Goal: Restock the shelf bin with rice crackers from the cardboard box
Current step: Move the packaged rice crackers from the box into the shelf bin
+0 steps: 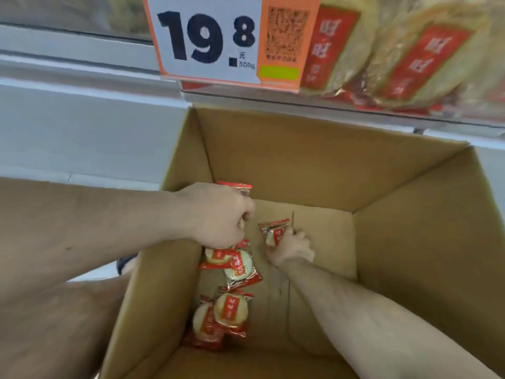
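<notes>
An open cardboard box [314,165] stands below the shelf, nearly emptied. Several red-and-white rice cracker packets [231,310] lie along its left inner wall. My left hand [218,214] is over the box's left side and grips a bunch of packets [235,262], which stick out above and below the fist. My right hand [292,246] reaches down to the box floor and pinches a single packet [273,232]. The shelf bin [396,58] above holds more packets behind a clear front.
A price sign reading 19.8 [213,39] hangs on the bin's front edge, right above the box. A pale shelf ledge [82,77] runs along the left. The box's left flap [54,242] lies folded out under my left forearm.
</notes>
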